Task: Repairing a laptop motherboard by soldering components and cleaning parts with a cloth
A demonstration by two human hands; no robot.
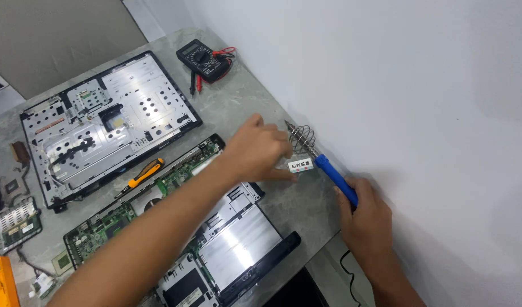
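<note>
Two opened laptop shells fill the left of the frame: a silver base panel [107,122] upper left, a motherboard tray [176,227] below, an orange-handled screwdriver [143,175] between. At center, your left hand [255,153] seems to pinch the stand's small white box [301,165]. Right of it, your right hand [366,219] grips the blue soldering iron [336,179], seated in the coil holder [302,136].

We see a small white box [301,165] with a label beside the coil stand, and the meter's grey screen [186,49] at the worktop's far edge.
</note>
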